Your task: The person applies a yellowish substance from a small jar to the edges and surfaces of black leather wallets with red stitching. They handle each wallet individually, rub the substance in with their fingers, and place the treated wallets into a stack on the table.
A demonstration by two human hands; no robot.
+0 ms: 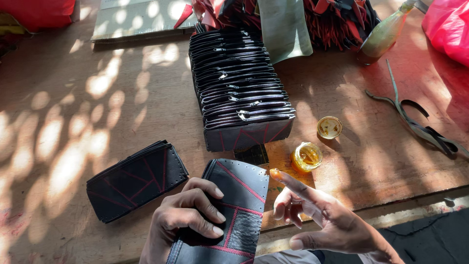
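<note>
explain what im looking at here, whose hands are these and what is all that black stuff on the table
This is a single picture from a camera worn on a person's head, looking down at their own two bare hands over a wooden table. The left hand presses down on a black pouch piece with red stitching. The right hand holds nothing; its forefinger is stretched out with a dab of amber glue on the tip. Close by are a small open jar of glue and its lid. Behind stands a long row of black zippered pouches, and to the left lies a small stack of similar black pieces. At right lie dark strips.
</note>
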